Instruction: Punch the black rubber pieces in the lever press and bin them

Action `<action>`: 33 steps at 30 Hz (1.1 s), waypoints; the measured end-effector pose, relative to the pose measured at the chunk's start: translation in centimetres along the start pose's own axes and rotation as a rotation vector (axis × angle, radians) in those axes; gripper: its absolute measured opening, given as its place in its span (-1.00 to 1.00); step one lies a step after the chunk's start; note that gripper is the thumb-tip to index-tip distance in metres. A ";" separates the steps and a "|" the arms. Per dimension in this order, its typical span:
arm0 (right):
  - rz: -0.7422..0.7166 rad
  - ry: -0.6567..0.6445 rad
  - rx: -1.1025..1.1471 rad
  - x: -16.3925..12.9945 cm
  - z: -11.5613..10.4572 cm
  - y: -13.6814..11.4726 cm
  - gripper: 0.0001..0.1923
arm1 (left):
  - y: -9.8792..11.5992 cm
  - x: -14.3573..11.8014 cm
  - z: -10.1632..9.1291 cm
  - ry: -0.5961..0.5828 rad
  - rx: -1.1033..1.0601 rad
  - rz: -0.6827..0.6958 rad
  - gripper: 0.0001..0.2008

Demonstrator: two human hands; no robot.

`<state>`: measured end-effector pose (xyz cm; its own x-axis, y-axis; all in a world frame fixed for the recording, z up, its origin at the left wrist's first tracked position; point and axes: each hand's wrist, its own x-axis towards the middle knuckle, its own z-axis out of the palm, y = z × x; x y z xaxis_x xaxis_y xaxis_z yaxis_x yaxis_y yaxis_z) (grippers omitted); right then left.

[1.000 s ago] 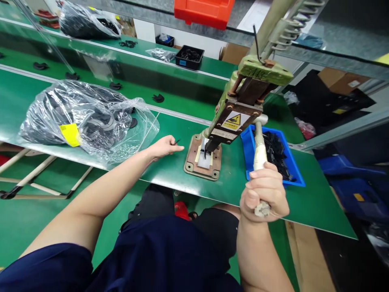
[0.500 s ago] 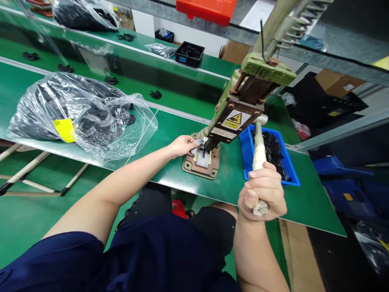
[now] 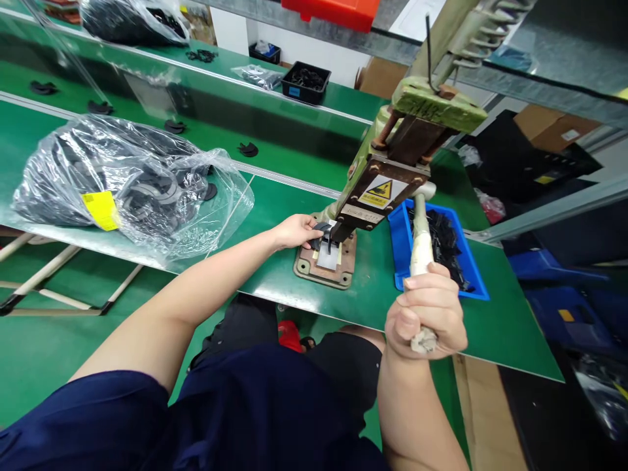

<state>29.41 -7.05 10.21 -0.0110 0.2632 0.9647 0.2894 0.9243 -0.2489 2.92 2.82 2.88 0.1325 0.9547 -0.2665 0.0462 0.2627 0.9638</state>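
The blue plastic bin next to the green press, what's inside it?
The blue plastic bin holds a heap of small black parts. The wrapped press handle crosses in front, hiding some; the bin's bottom is covered.

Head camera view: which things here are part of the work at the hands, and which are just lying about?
In use: left hand on small black part; right hand gripping taped lever; green hand press; blue bin of black parts.

Lying about: clear plastic bag, black tray, red crate.
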 end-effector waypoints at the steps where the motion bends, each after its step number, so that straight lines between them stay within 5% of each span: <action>1: -0.001 0.001 0.001 0.0 0.0 0.0 -0.68 | 0.1 0.1 -0.1 -0.015 0.018 -0.008 -0.76; 16: 0.012 0.016 -0.004 -0.1 0.1 0.0 -0.65 | 0.7 1.0 -1.0 -0.132 0.163 -0.090 -0.68; 25: -0.003 0.034 -0.027 -0.2 0.3 0.0 -0.63 | 1.3 1.3 -0.2 -0.164 0.160 -0.280 -0.63; 33: -0.007 -0.089 -0.034 0.1 -0.7 0.0 -0.68 | 0.9 0.8 -1.1 -0.180 0.003 -0.090 -0.66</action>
<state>30.10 -7.24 10.34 -0.0980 0.2819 0.9544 0.3212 0.9167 -0.2377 1.97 3.95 3.55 0.3027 0.8866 -0.3497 0.0693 0.3455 0.9359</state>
